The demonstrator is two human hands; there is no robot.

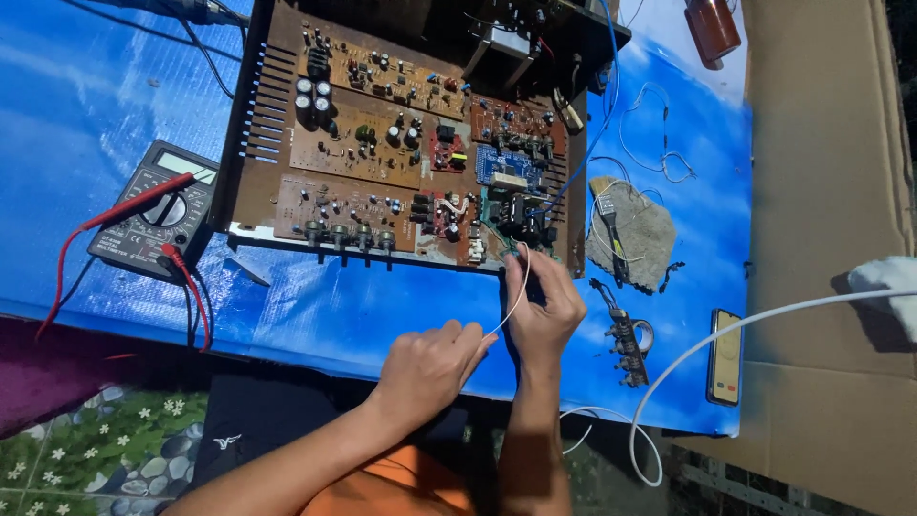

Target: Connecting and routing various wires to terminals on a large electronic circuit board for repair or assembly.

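An open amplifier chassis (250,124) with several brown circuit boards (363,143) lies on a blue sheet (95,105). My left hand (430,368) pinches the near end of a thin white wire (519,287). My right hand (544,301) holds the same wire higher up, right at the front edge of the chassis, near a green board (511,210). The wire curves between both hands.
A grey multimeter (153,210) with red and black leads sits left of the chassis. A grey cloth (635,234), a small black part strip (626,339), a phone (726,355), a white cable (726,334) and brown cardboard (821,191) lie to the right.
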